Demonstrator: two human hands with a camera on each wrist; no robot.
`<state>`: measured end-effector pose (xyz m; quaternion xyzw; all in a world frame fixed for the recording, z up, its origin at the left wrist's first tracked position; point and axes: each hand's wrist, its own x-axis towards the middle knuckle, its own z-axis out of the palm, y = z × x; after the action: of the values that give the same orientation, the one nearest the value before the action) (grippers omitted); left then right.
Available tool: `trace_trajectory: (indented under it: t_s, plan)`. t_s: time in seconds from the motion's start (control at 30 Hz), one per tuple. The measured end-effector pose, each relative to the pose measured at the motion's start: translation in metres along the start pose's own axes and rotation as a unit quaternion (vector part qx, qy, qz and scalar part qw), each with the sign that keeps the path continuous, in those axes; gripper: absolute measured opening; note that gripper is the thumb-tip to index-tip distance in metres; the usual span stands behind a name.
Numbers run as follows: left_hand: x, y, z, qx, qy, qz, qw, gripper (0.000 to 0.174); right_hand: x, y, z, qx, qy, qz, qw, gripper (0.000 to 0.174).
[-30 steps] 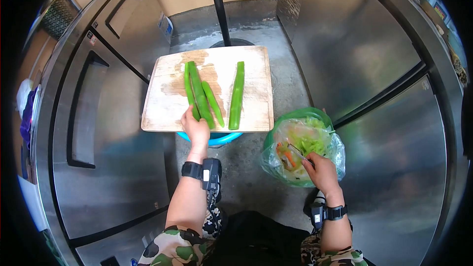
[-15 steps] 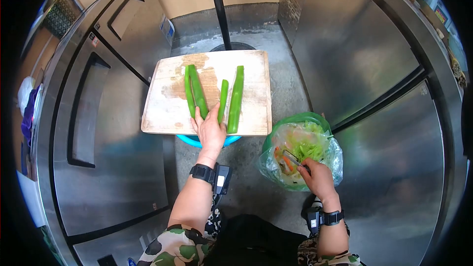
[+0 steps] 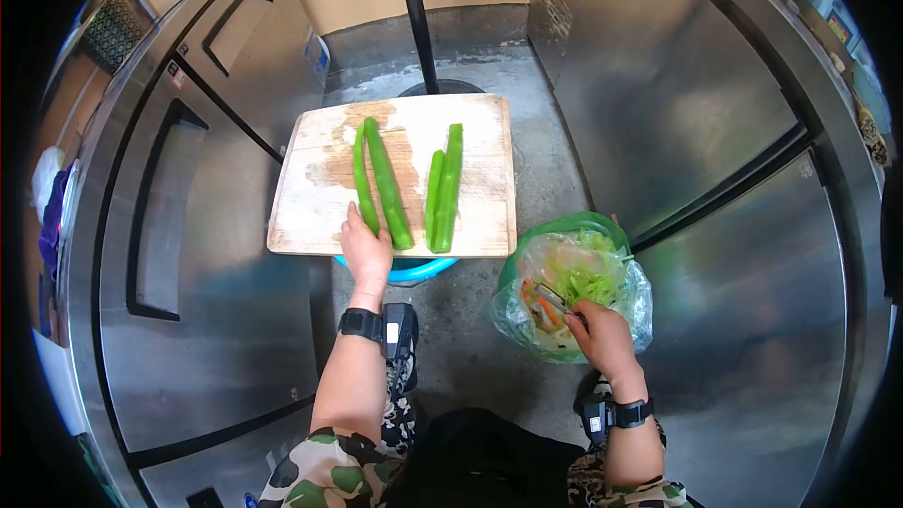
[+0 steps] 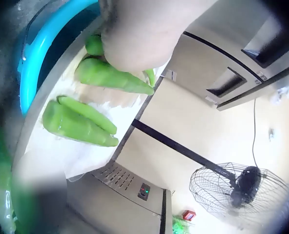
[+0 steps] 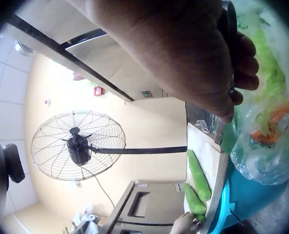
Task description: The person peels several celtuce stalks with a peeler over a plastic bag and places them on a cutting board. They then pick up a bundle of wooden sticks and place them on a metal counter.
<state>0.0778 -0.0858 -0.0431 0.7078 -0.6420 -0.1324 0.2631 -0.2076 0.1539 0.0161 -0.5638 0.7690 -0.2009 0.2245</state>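
Peeled green celtuce stems lie lengthwise on a wooden cutting board (image 3: 310, 216), in two pairs. The right pair is a short stem (image 3: 434, 198) against a longer stem (image 3: 451, 183). To the left are a thick stem (image 3: 388, 183) and a thin stem (image 3: 365, 183). My left hand (image 3: 367, 249) holds the thin stem's near end, fingers on its left side; in the left wrist view the hand covers much of it. Over a bag of peelings, my right hand (image 3: 607, 339) grips a peeler (image 3: 555, 299) by its dark handle, metal end pointing up and left.
Green and clear plastic bags (image 3: 640, 306) hold pale green and orange scraps. The board sits over a blue basin (image 3: 423, 270). Stainless steel cabinets (image 3: 705, 103) flank both sides. Behind the board rises the black pole of a standing fan (image 5: 78, 148).
My left hand moved the short stem rightward, up against the right-hand stem, then came back left to the thin stem. The right hand with the peeler shifted only slightly over the bag.
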Motion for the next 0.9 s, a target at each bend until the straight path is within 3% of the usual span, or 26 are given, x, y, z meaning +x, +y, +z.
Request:
trace_trajectory:
  t_s: [0.07, 0.13, 0.2, 0.23, 0.33, 0.37, 0.4, 0.47, 0.57, 0.73, 0.8, 0.83, 0.9]
  plan:
    - [0.001, -0.002, -0.005, -0.003, -0.002, -0.008, 1.000, 0.067, 0.000, -0.001, 0.001, -0.004, -0.005, 0.006, 1.000, 0.019]
    - [0.017, -0.029, 0.001, -0.230, -0.075, -0.115, 0.963, 0.056, 0.000, -0.001, 0.002, -0.005, -0.005, 0.008, 1.000, 0.019]
    - [0.032, -0.053, 0.009, -0.439, -0.142, -0.213, 0.861, 0.046, 0.001, -0.002, 0.003, -0.005, -0.001, 0.007, 1.000, 0.019]
    - [0.021, -0.022, -0.023, -0.587, -0.211, -0.270, 0.733, 0.023, 0.001, -0.001, 0.003, 0.002, 0.005, 0.004, 1.000, 0.018]
    - [0.007, 0.016, -0.062, -0.650, -0.201, -0.236, 0.694, 0.025, 0.003, -0.001, 0.004, 0.064, 0.006, 0.008, 0.998, 0.019]
    - [-0.005, 0.037, -0.071, -0.665, -0.166, -0.240, 0.688, 0.029, 0.005, 0.000, 0.005, 0.110, -0.003, 0.018, 0.994, 0.020]
    - [-0.017, 0.053, -0.078, -0.662, -0.188, -0.215, 0.693, 0.029, 0.005, 0.001, 0.005, 0.156, -0.010, 0.031, 0.987, 0.021]
    - [-0.049, 0.073, -0.084, -0.658, -0.245, -0.167, 0.692, 0.030, 0.007, 0.001, 0.010, 0.356, -0.030, 0.046, 0.933, 0.023]
    - [-0.091, 0.096, -0.079, -0.576, -0.445, -0.076, 0.681, 0.050, 0.005, -0.014, -0.007, 0.526, -0.041, 0.110, 0.842, 0.023]
    - [-0.135, 0.113, -0.057, -0.426, -0.673, -0.025, 0.604, 0.037, 0.008, 0.006, -0.019, 0.790, 0.039, 0.059, 0.609, 0.030]
    - [-0.145, 0.113, -0.048, -0.380, -0.717, 0.002, 0.585, 0.030, 0.007, 0.017, -0.025, 0.777, 0.047, 0.041, 0.626, 0.029]
    - [-0.148, 0.115, -0.044, -0.386, -0.727, 0.015, 0.568, 0.037, 0.008, 0.019, -0.025, 0.773, 0.044, 0.030, 0.632, 0.028]
    - [-0.160, 0.122, -0.036, -0.455, -0.687, 0.016, 0.566, 0.040, 0.008, 0.016, -0.023, 0.735, 0.042, 0.054, 0.675, 0.026]
